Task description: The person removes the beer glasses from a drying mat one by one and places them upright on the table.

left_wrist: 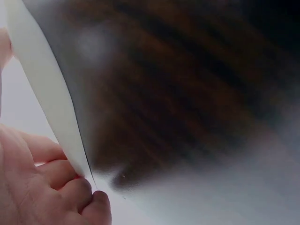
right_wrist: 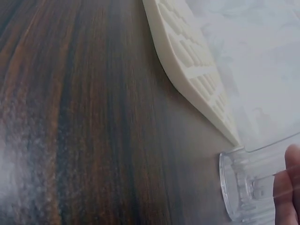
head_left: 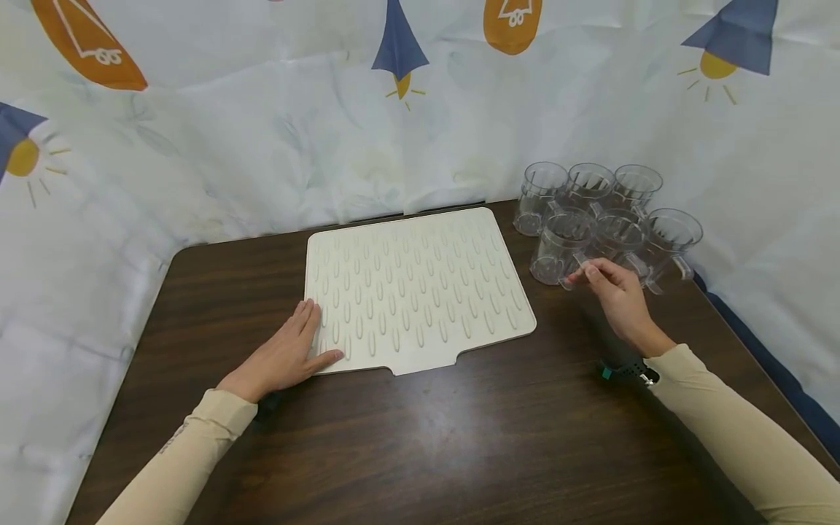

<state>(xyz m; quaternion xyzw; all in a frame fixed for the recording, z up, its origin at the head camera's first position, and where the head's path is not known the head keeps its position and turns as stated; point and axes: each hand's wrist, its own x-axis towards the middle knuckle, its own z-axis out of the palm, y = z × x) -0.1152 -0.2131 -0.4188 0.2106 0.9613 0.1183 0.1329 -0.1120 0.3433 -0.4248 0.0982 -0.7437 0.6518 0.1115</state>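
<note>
A cream drying mat with raised oval ridges lies on the dark wooden table. My left hand rests at its front left corner, fingers along the left edge and thumb on the front edge; the mat's pale edge runs past the fingers in the left wrist view. To the right of the mat, several clear mugs stand upright in two rows. My right hand pinches the handle of the front left clear mug. Part of that clear mug shows beside my fingertips in the right wrist view.
Two more front-row mugs stand just beyond my right hand, with the back row near the curtain. A white patterned curtain hangs behind and beside the table. The table's right edge runs past the right forearm.
</note>
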